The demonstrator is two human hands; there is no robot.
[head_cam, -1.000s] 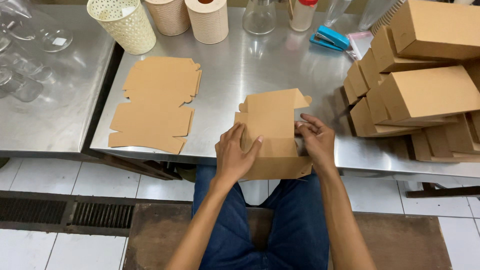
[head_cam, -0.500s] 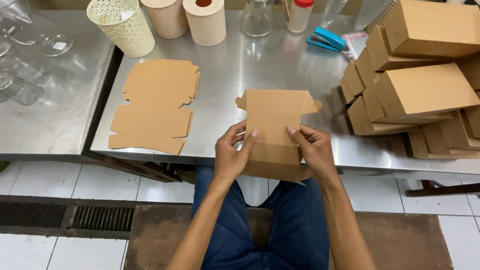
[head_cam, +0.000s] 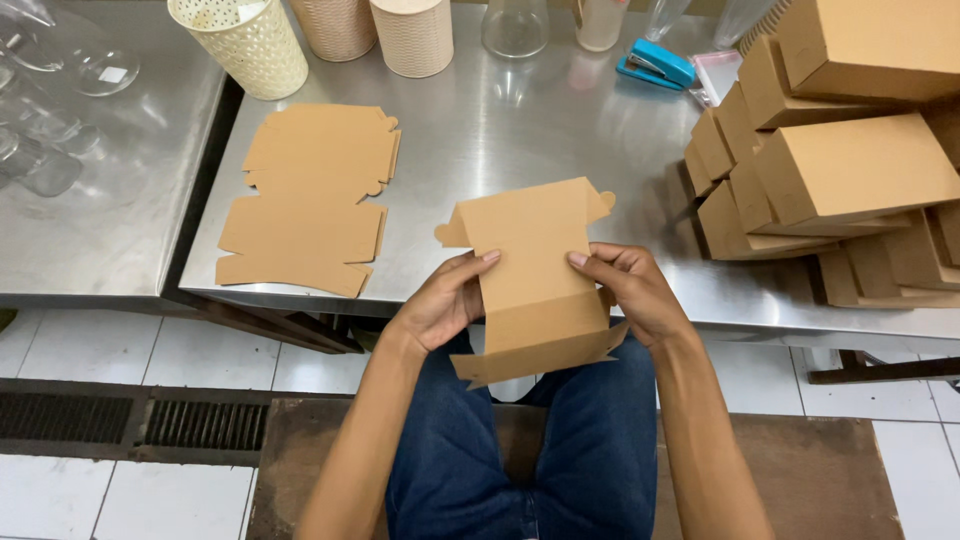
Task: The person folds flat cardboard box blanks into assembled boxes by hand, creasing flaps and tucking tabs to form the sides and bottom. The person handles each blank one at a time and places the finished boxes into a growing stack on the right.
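Note:
A flat brown cardboard box blank (head_cam: 530, 275) is held upright over the front edge of a steel table (head_cam: 520, 120), above my lap. My left hand (head_cam: 440, 305) grips its left side, thumb on the front. My right hand (head_cam: 630, 290) grips its right side in the same way. The lower part of the blank is creased and bent toward me. Small tabs stick out at its top corners.
A stack of flat brown blanks (head_cam: 310, 195) lies on the table to the left. Several folded brown boxes (head_cam: 840, 170) are piled at the right. At the back stand a cream basket (head_cam: 245, 45), two round containers (head_cam: 410, 35), glassware and a blue stapler (head_cam: 655, 65).
The blank has been lifted from lying on the table edge to upright in both hands. Its side flaps now lie flat, and my hands have shifted to its left and right sides.

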